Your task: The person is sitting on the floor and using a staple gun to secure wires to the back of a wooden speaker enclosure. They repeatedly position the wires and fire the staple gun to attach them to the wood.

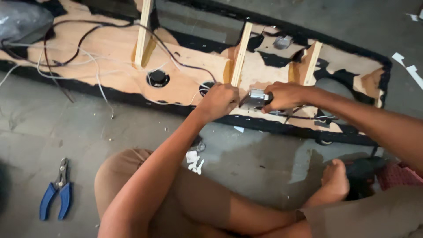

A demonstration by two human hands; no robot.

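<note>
Metal fitting (255, 98), small, silvery, roughly cylindrical: held between both hands just above the near black-trimmed edge of the wooden panel (114, 48).

Right hand (285, 96): fingers curled shut around the fitting's right end; a dark part continues into the palm, and how far it runs cannot be told. Left hand (219, 101): closed into a fist, knuckles up, pressed against the fitting's left end. Whether it pinches something small there is hidden by the fingers.

Axis: fitting lies nearly level, long axis running left to right, from one fist to the other. Both hands touch it; the right has the fuller wrap, the left only meets the tip.

Beyond the knuckles: an upright wooden strut (241, 55) stands just past the left hand, leaning slightly. A second strut (311, 62) stands beyond the right hand, a third (143, 33) well off to the left. Under the right wrist, thin dark wires (308, 117) run along the panel edge.

Left of the left hand: two round black holes, the closer (204, 87) just beside the fist, the other (157, 78) further out. White and dark cables (66, 57) loop over the far-left part of the panel.

Toward the body: bare grey concrete floor (264, 154), white scraps (194, 161), crossed legs. Blue-handled pliers (56, 195) lie well apart, down and left of the left elbow, untouched.
</note>
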